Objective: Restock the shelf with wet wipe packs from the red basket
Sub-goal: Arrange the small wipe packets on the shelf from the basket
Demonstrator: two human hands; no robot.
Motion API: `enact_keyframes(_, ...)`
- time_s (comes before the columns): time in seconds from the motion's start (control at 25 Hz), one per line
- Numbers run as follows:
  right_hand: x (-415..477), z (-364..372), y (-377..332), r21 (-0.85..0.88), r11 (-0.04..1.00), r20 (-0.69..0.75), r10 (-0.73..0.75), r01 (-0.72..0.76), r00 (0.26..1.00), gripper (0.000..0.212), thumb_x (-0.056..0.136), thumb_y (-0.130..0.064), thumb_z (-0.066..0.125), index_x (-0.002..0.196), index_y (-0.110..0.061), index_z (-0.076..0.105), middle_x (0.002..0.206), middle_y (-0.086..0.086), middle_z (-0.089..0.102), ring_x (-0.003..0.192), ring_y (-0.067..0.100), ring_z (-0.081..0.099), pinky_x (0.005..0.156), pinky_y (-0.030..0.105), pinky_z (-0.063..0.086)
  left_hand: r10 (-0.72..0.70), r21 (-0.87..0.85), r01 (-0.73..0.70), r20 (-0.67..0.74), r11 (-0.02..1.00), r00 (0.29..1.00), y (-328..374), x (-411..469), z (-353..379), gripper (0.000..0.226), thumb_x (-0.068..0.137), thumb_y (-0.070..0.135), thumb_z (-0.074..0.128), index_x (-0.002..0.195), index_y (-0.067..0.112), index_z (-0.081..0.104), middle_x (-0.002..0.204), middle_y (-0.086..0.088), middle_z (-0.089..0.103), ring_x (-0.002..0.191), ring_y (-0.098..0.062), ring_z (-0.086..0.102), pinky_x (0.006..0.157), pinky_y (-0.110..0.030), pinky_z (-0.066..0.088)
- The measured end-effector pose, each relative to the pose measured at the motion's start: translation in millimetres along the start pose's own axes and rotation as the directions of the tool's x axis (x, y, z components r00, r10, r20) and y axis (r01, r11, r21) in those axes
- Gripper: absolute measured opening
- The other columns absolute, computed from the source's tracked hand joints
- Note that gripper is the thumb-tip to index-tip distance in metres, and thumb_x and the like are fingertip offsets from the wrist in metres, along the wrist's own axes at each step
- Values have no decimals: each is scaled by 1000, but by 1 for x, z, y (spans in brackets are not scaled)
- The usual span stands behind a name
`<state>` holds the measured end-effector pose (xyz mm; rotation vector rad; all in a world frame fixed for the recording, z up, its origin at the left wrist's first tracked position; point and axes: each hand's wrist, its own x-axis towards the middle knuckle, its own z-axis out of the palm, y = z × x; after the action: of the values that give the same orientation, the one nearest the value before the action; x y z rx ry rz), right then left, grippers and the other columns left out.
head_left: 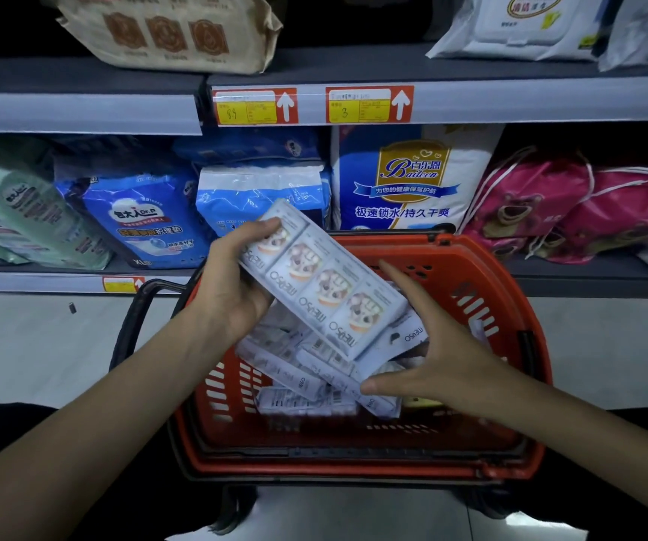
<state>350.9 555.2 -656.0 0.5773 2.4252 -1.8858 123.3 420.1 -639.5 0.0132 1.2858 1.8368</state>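
Head view: the left hand [236,285] grips the upper end of a four-pack wet wipe strip [326,292] printed with what looks like "meuso", thumb curled over its top edge. The strip slants down from that grip toward the right hand [435,345], which is spread wide and holding nothing, above loose packs [299,369] in the red basket [490,275]. Beyond both hands a "Baileen" bag [412,177] stands on the shelf [587,283].

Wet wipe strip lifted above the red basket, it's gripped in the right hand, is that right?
Not quite. The head view shows the wet wipe strip above the red basket gripped in the left hand; the right hand is spread open beside its lower end.
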Motion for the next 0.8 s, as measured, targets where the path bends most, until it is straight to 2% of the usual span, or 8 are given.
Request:
enact_keyframes(0.12, -2, 2, -9, -458, 863, -70, -271, 211, 960, 126, 73, -38, 95, 160, -56, 6, 167, -22, 15, 153, 4, 24, 106, 44, 52, 22, -85, -21, 16, 996, 1000, 4, 4, -3, 19, 82, 21, 73, 94, 13, 63, 98, -10, 73, 91, -27, 73, 86, -42, 61)
enact_keyframes(0.2, 0, 2, -12, -768, 557, -16, -510, 316, 860, 120, 77, -23, 92, 164, -43, 12, 170, 3, 14, 152, 23, 29, 84, 40, 63, 32, -154, -26, 38, 988, 999, 8, 9, -9, 27, 78, 23, 75, 98, 15, 60, 99, -7, 68, 90, -26, 68, 92, -42, 57)
enact_keyframes(0.28, 4, 5, -11, -857, 353, 109, -591, 377, 799, 111, 81, -3, 82, 165, -36, 18, 168, 15, 16, 149, 34, 33, 74, 39, 64, 41, -205, -20, 100, 979, 994, 16, 12, -11, 45, 68, 24, 83, 105, 16, 60, 101, -6, 65, 93, -25, 63, 103, -44, 48)
enact_keyframes(0.36, 9, 9, -12, -894, 192, 175, -683, 405, 709, 83, 90, 2, 71, 160, -29, 39, 165, 21, 25, 149, 38, 38, 91, 40, 61, 72, -238, -27, 181, 971, 981, 23, 13, -9, 53, 56, 23, 88, 103, 16, 64, 103, -6, 65, 92, -26, 64, 104, -44, 47)
enact_keyframes(0.48, 17, 8, -22, -927, -105, 272, -848, 360, 455, 37, 100, -6, 68, 135, -18, 70, 150, 20, 46, 141, 36, 51, 106, 34, 51, 144, -321, -52, 269, 946, 952, 33, 11, -2, 54, 51, 19, 88, 101, 11, 70, 105, -9, 70, 92, -27, 69, 95, -42, 54)
enact_keyframes(0.6, 24, 7, -34, -929, -163, 280, -896, 332, 345, 27, 99, -10, 72, 124, -19, 77, 145, 18, 59, 133, 34, 59, 103, 32, 53, 182, -360, -65, 300, 931, 936, 41, 11, 1, 64, 48, 20, 93, 105, 11, 67, 108, -8, 66, 95, -26, 67, 96, -41, 52)
enact_keyframes(0.68, 26, 7, -34, -937, -116, 233, -911, 330, 341, 25, 98, -11, 74, 122, -19, 78, 140, 17, 63, 131, 35, 61, 85, 35, 62, 175, -334, -72, 288, 940, 942, 44, 11, 2, 64, 51, 22, 92, 109, 12, 65, 109, -8, 64, 97, -26, 64, 101, -42, 49)
enact_keyframes(0.8, 26, 2, -33, -900, 166, 40, -890, 404, 454, 39, 103, 3, 54, 128, -18, 75, 143, 20, 61, 133, 35, 60, 77, 39, 62, 152, -260, -87, 241, 962, 959, 44, 7, 6, 48, 73, 31, 80, 114, 9, 71, 121, -11, 68, 106, -28, 65, 106, -41, 45)
